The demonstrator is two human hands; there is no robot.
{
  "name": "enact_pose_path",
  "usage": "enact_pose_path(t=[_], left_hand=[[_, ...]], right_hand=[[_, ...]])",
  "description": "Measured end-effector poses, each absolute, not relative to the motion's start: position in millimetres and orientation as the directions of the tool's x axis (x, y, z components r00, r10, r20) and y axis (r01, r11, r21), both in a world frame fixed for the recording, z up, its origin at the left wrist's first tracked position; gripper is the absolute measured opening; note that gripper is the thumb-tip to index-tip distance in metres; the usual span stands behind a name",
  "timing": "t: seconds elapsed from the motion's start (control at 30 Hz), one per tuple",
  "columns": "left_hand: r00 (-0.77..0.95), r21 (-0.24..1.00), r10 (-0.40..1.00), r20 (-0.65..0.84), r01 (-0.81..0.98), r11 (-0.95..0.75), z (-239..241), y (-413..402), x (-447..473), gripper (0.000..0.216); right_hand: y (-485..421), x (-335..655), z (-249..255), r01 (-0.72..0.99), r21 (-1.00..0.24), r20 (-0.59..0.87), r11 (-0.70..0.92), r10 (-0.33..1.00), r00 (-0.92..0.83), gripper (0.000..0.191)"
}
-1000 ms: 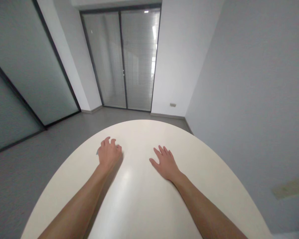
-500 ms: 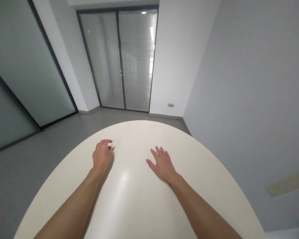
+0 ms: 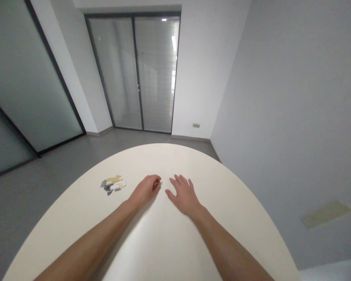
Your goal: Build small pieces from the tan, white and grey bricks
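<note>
A small pile of tan, white and grey pieces, looking like toy building bricks, lies on the left part of the white round table. My left hand is near the table's middle, right of the pile, its fingers curled closed. Something small and brownish shows between those fingertips, too hidden to name. Just to its right my right hand rests palm down, fingers spread, holding nothing. A narrow gap separates the two hands.
The table's curved far edge runs beyond both hands. Grey floor surrounds it on the left, and a plain wall with a strip of tape stands on the right. Glass doors with blinds are at the back.
My left hand has moved right, from the table's left side toward my right hand, and its fingers have closed. The pile, hidden before, is now in sight. My right hand stays spread on the table.
</note>
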State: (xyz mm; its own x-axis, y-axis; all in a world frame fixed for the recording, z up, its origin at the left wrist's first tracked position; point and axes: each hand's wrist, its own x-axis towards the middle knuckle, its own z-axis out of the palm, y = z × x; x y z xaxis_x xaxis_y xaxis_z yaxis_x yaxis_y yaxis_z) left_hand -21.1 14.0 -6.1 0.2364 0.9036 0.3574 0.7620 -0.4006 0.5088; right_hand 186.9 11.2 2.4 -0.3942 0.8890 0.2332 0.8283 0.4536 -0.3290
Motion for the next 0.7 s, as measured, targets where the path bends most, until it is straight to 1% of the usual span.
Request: enact_pose_path(t=[0.07,0.13,0.2,0.33,0.4,0.5,0.6,0.7], left_hand=[[0.204,0.563,0.933,0.295,0.752,-0.342,-1,17,-17,0.016],[0.146,0.599,0.942,0.303,0.740,-0.307,1,17,-13,0.013],[0.110,0.645,0.945,0.307,0.706,-0.292,1,16,-9,0.014],[0.151,0.715,0.942,0.298,0.618,-0.326,-3,10,-5,0.016],[0.186,0.760,0.935,0.302,0.546,-0.354,-5,9,-3,0.016],[0.195,0.820,0.928,0.317,0.436,-0.371,-8,8,2,0.020],[0.169,0.821,0.920,0.354,0.416,-0.392,-11,7,6,0.026],[0.158,0.784,0.896,0.415,0.437,-0.440,-12,6,7,0.029]], right_hand=[[12,186,3,0.792,-0.330,0.284,0.514,0.854,-0.436,0.047],[13,186,3,0.752,-0.339,0.334,0.565,0.820,-0.465,0.040],[15,186,2,0.715,-0.360,0.382,0.599,0.794,-0.473,0.034],[18,186,2,0.653,-0.415,0.446,0.633,0.767,-0.461,0.023],[17,186,4,0.631,-0.445,0.441,0.635,0.769,-0.463,0.020],[15,186,8,0.612,-0.484,0.404,0.625,0.780,-0.477,0.020],[13,187,13,0.614,-0.528,0.356,0.586,0.810,-0.467,0.020],[13,189,15,0.591,-0.607,0.336,0.532,0.845,-0.416,0.020]])
